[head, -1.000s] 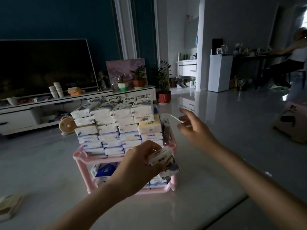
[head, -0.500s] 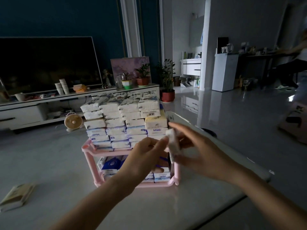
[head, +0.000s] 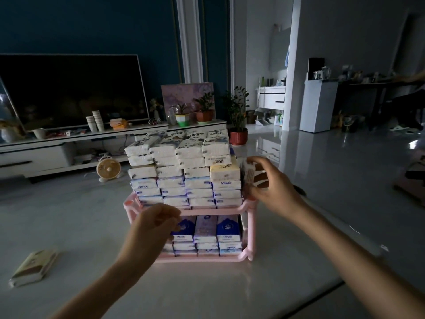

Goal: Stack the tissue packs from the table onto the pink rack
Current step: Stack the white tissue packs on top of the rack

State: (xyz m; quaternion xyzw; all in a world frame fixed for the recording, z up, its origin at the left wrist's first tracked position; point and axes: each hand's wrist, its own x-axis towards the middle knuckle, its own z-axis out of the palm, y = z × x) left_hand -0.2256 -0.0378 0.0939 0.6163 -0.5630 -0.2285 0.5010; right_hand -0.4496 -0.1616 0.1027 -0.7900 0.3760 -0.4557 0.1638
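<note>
While your right hand [head: 273,187] pinches a pack [head: 249,174] upright against the stack's [head: 184,171] right side atop the rack [head: 250,229], left hand [head: 154,226] curled at its front: any shove likely topples columns.

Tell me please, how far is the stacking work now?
Mostly done: the pink rack has both shelves packed with tissue packs. In hand: the right hand holds one pack upright against the top stack's right side; the left hand is at the lower shelf. Left: one pack on the table.
</note>
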